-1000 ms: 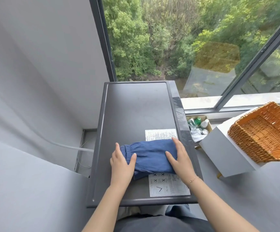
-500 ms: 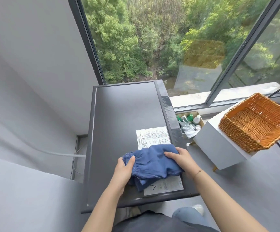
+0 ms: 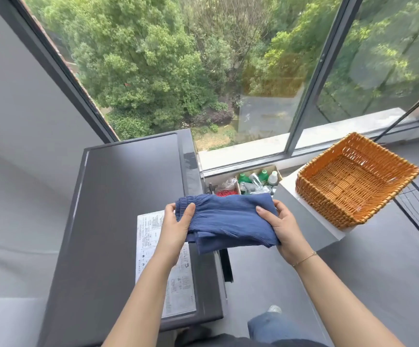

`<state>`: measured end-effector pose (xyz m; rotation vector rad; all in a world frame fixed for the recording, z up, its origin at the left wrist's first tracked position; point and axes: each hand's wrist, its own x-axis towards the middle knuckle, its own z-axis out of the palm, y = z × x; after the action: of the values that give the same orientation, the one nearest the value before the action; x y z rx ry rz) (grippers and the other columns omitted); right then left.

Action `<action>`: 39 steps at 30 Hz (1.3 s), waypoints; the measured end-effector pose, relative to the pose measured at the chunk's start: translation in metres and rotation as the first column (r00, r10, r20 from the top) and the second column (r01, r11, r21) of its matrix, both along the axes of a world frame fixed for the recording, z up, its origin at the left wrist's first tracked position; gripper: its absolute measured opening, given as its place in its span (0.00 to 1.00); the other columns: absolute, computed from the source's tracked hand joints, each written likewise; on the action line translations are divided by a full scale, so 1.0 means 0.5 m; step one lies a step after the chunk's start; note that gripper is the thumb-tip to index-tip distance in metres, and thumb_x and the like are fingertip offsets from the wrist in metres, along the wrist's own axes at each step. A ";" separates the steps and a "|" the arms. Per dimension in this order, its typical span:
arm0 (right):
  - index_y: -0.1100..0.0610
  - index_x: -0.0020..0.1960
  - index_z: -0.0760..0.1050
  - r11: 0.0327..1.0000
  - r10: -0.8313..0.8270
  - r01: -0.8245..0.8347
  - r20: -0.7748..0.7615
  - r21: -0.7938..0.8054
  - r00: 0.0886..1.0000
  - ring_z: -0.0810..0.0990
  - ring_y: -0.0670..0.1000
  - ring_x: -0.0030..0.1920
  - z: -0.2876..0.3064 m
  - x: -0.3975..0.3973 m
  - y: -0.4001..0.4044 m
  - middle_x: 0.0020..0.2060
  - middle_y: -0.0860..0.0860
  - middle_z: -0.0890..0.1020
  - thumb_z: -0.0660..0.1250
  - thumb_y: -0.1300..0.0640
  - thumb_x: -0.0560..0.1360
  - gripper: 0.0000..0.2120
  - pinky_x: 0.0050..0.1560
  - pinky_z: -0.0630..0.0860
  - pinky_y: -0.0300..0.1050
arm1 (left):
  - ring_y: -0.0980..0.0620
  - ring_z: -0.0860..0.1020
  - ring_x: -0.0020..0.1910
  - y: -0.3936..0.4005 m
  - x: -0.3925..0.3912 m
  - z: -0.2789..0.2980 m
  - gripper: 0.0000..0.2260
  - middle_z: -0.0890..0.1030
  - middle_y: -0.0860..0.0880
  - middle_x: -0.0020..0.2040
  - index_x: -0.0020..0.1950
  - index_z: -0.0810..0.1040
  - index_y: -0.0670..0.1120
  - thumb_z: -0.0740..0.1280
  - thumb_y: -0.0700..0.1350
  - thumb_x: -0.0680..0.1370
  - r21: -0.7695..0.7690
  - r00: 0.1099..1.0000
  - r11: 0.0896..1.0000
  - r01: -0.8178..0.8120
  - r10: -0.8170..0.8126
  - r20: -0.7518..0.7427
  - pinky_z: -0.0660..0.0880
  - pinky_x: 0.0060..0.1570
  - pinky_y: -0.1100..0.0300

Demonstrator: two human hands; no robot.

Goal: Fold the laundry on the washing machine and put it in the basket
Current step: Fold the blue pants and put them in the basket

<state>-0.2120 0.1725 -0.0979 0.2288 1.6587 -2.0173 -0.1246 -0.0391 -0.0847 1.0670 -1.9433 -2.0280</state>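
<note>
Now the folded blue garment (image 3: pixel 228 221) is held over the washing machine (image 3: pixel 128 196) right edge

It is gripped by left hand (image 3: pixel 175 225) and right hand (image 3: pixel 282 225); the wicker basket (image 3: pixel 353 181) is well apart, rightward

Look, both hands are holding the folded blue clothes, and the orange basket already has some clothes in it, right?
Not quite. Both the left hand and right hand do hold the folded blue clothes, but the head view shows the orange basket has nothing in it yet.
</note>
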 end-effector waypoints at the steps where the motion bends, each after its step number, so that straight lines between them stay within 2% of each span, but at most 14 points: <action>1: 0.55 0.56 0.73 0.999 -0.035 0.035 -0.021 -0.009 0.999 0.82 0.50 0.43 0.001 -0.028 0.040 0.48 0.53 0.83 0.69 0.60 0.75 0.12 0.39 0.79 0.42 | 0.50 0.79 0.55 0.035 -0.036 0.004 0.14 0.79 0.48 0.57 0.59 0.69 0.49 0.68 0.51 0.77 0.008 1.000 1.000 0.018 -0.018 0.002 0.77 0.56 0.51; 3: 0.55 0.56 0.73 0.995 -0.101 0.101 -0.065 -0.007 0.993 0.81 0.50 0.45 0.004 -0.071 0.108 0.49 0.53 0.82 0.69 0.61 0.74 0.11 0.44 0.78 0.43 | 0.50 0.80 0.55 0.095 -0.099 0.004 0.19 0.80 0.47 0.58 0.61 0.69 0.47 0.70 0.50 0.75 0.031 0.998 0.998 0.061 -0.062 0.013 0.77 0.55 0.53; 7: 0.54 0.57 0.73 0.969 -0.243 0.247 -0.109 0.029 0.964 0.81 0.51 0.46 0.004 -0.147 0.242 0.50 0.53 0.81 0.70 0.60 0.74 0.13 0.45 0.79 0.43 | 0.49 0.81 0.51 0.220 -0.215 0.002 0.22 0.80 0.46 0.56 0.64 0.67 0.45 0.72 0.46 0.74 0.056 0.980 0.979 0.194 -0.196 0.023 0.79 0.44 0.59; 13: 0.57 0.60 0.72 0.917 -0.386 0.394 -0.108 0.060 0.916 0.81 0.50 0.46 -0.021 -0.234 0.399 0.49 0.53 0.82 0.71 0.59 0.74 0.16 0.44 0.78 0.42 | 0.47 0.80 0.53 0.372 -0.375 -0.013 0.17 0.79 0.44 0.57 0.62 0.69 0.46 0.69 0.41 0.77 0.076 0.949 0.946 0.314 -0.314 -0.009 0.78 0.48 0.58; 16: 0.56 0.57 0.73 0.883 -0.458 0.465 -0.106 0.061 0.883 0.81 0.48 0.43 -0.031 -0.277 0.456 0.47 0.52 0.82 0.69 0.61 0.75 0.13 0.40 0.78 0.38 | 0.45 0.80 0.54 0.425 -0.460 -0.023 0.14 0.80 0.43 0.57 0.59 0.70 0.49 0.70 0.42 0.76 0.065 0.912 0.910 0.410 -0.411 0.003 0.78 0.52 0.50; 18: 0.53 0.55 0.73 0.861 -0.497 0.505 -0.104 0.069 0.862 0.81 0.48 0.43 -0.039 -0.311 0.486 0.47 0.51 0.82 0.69 0.62 0.75 0.11 0.42 0.79 0.39 | 0.44 0.80 0.56 0.454 -0.518 -0.030 0.14 0.80 0.44 0.58 0.58 0.71 0.50 0.70 0.43 0.76 0.083 0.890 0.887 0.454 -0.457 0.009 0.76 0.58 0.45; 21: 0.55 0.56 0.73 0.831 -0.543 0.550 -0.096 0.078 0.834 0.80 0.50 0.45 -0.053 -0.372 0.524 0.48 0.53 0.81 0.69 0.62 0.75 0.11 0.44 0.79 0.40 | 0.45 0.80 0.57 0.495 -0.609 -0.047 0.13 0.80 0.44 0.58 0.59 0.71 0.51 0.69 0.42 0.77 0.072 0.859 0.857 0.510 -0.512 0.011 0.76 0.60 0.46; 24: 0.59 0.60 0.72 0.783 -0.609 0.613 -0.070 0.102 0.790 0.80 0.49 0.43 -0.081 -0.449 0.558 0.49 0.54 0.81 0.68 0.63 0.75 0.14 0.39 0.78 0.37 | 0.45 0.79 0.57 0.539 -0.722 -0.075 0.15 0.79 0.42 0.59 0.63 0.70 0.46 0.68 0.41 0.78 0.084 0.821 0.820 0.567 -0.570 0.031 0.75 0.60 0.47; 28: 0.61 0.62 0.71 0.720 -0.684 0.678 -0.017 0.146 0.729 0.81 0.50 0.44 -0.130 -0.573 0.599 0.51 0.57 0.82 0.69 0.62 0.75 0.17 0.37 0.79 0.37 | 0.49 0.79 0.54 0.592 -0.887 -0.125 0.14 0.78 0.42 0.59 0.61 0.69 0.46 0.67 0.40 0.78 0.055 0.749 0.754 0.654 -0.656 0.089 0.76 0.57 0.52; 30: 0.60 0.61 0.72 0.681 -0.723 0.709 0.014 0.180 0.691 0.82 0.52 0.46 -0.154 -0.627 0.605 0.52 0.57 0.82 0.70 0.62 0.74 0.17 0.39 0.80 0.39 | 0.51 0.77 0.53 0.611 -0.956 -0.148 0.17 0.78 0.46 0.57 0.64 0.67 0.46 0.67 0.39 0.78 0.025 0.690 0.700 0.714 -0.708 0.150 0.76 0.53 0.58; 32: 0.57 0.58 0.72 0.632 -0.765 0.740 0.032 0.230 0.644 0.82 0.54 0.50 -0.193 -0.688 0.617 0.53 0.56 0.81 0.70 0.61 0.74 0.14 0.47 0.81 0.46 | 0.52 0.76 0.55 0.641 -1.036 -0.182 0.22 0.76 0.50 0.55 0.68 0.65 0.47 0.68 0.38 0.76 -0.069 0.616 0.618 0.783 -0.756 0.223 0.73 0.53 0.59; 35: 0.52 0.58 0.69 0.576 -0.786 0.735 -0.003 0.357 0.618 0.79 0.54 0.54 -0.263 -0.776 0.653 0.52 0.52 0.79 0.70 0.61 0.74 0.16 0.57 0.77 0.53 | 0.49 0.74 0.57 0.706 -1.139 -0.250 0.27 0.74 0.48 0.58 0.70 0.61 0.45 0.68 0.36 0.75 -0.201 0.555 0.518 0.832 -0.775 0.302 0.69 0.58 0.58; 37: 0.53 0.61 0.68 0.529 -0.791 0.705 -0.027 0.473 0.611 0.78 0.55 0.53 -0.305 -0.820 0.681 0.51 0.52 0.77 0.70 0.62 0.74 0.19 0.55 0.76 0.50 | 0.48 0.73 0.58 0.749 -1.182 -0.301 0.26 0.72 0.45 0.60 0.69 0.60 0.43 0.67 0.35 0.75 -0.254 0.546 0.485 0.837 -0.773 0.323 0.67 0.59 0.59; 39: 0.53 0.59 0.66 0.506 -0.784 0.670 -0.034 0.544 0.620 0.78 0.56 0.49 -0.351 -0.859 0.712 0.50 0.54 0.77 0.68 0.65 0.73 0.19 0.48 0.73 0.45 | 0.47 0.72 0.57 0.786 -1.215 -0.359 0.21 0.71 0.46 0.58 0.64 0.61 0.43 0.66 0.34 0.75 -0.292 0.516 0.434 0.852 -0.791 0.330 0.65 0.55 0.62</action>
<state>-0.6412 0.5284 -0.2733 1.5531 2.1331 -1.8775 -0.7320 0.3538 -0.2643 0.0685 -3.2372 -1.6344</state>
